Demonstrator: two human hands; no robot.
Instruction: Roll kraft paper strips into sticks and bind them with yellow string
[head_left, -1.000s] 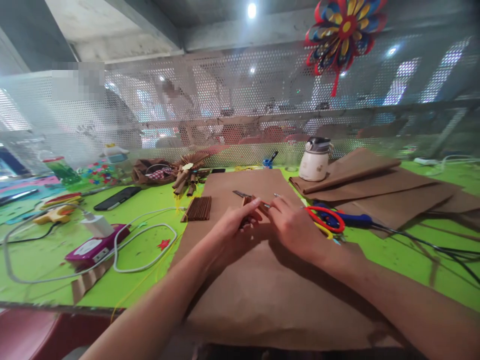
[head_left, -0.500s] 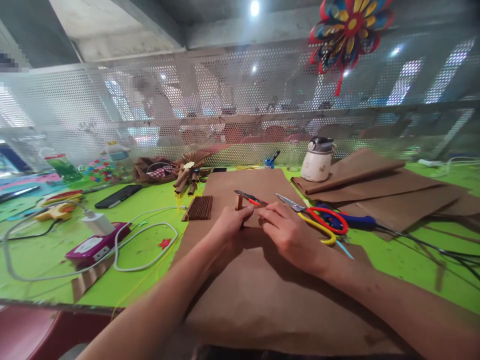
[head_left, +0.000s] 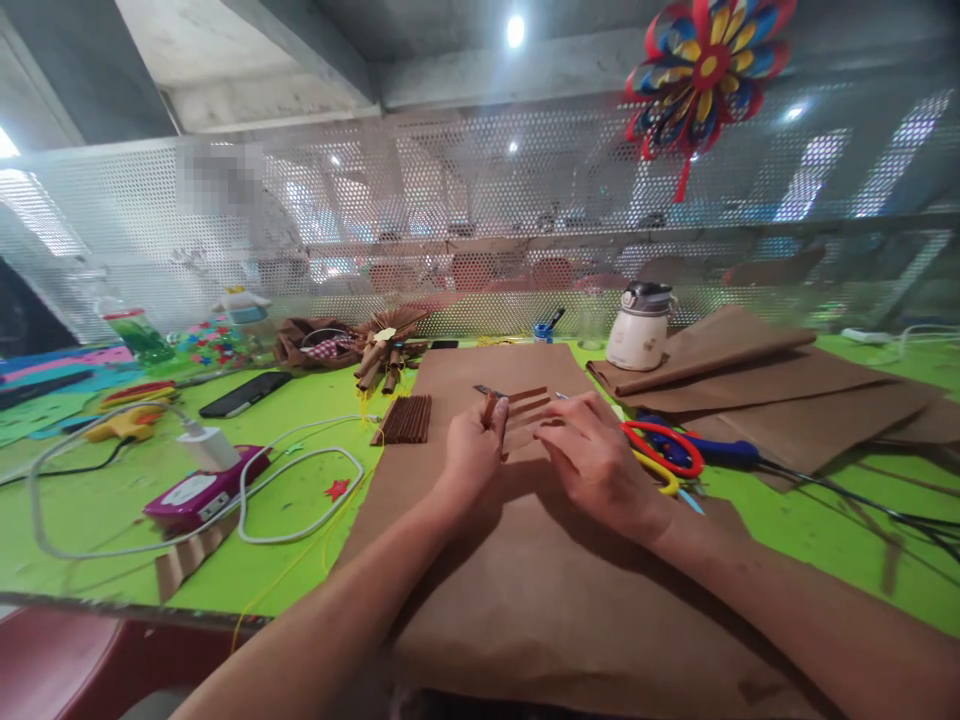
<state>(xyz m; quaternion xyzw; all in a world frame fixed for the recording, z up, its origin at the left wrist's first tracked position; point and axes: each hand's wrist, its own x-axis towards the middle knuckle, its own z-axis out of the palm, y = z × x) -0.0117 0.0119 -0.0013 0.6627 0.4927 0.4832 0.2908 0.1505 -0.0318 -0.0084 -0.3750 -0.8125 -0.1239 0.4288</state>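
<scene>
Folded strip (head_left: 529, 402), above the brown sheet (head_left: 540, 600): held end hidden in the left hand (head_left: 476, 450); contact with the right hand (head_left: 596, 460) unclear.
Scissors (head_left: 681, 473), right of sheet: blades mostly behind the right hand.
Chair (head_left: 75, 655), lower left of sheet: cut off by the frame.
Background beyond sheet: blurred behind mesh (head_left: 420, 215).

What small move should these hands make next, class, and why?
Probably the right hand should gather the free ends of the folded brown paper, because the left hand pinches one side while those ends splay apart towards it.
</scene>
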